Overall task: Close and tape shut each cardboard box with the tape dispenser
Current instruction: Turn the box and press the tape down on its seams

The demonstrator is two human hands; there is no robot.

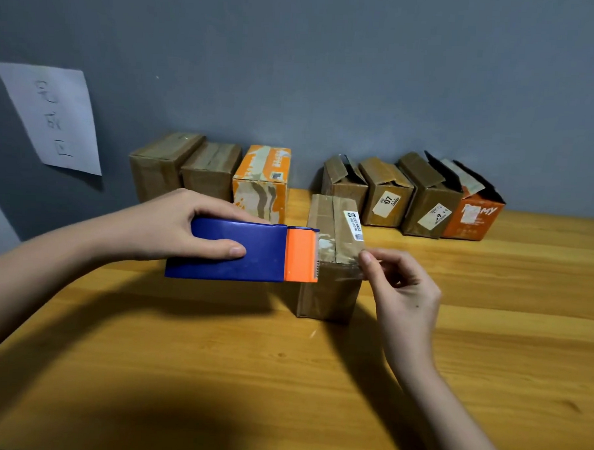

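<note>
Left hand [186, 226] grips the blue-and-orange tape dispenser [243, 251] beside the closed cardboard box [331, 260] mid-table, right hand [398, 283] pinching the clear tape end [341, 266]; keep it taut, centred over the seam

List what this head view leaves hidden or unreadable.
- Tape roll: hidden inside the blue tape dispenser.
- Front box: left side behind the dispenser.
- Label print on the row of open boxes: too small to read.
- Paper sheet writing: faint, illegible.
- Right hand: fingers pinch something clear, barely visible.
</note>
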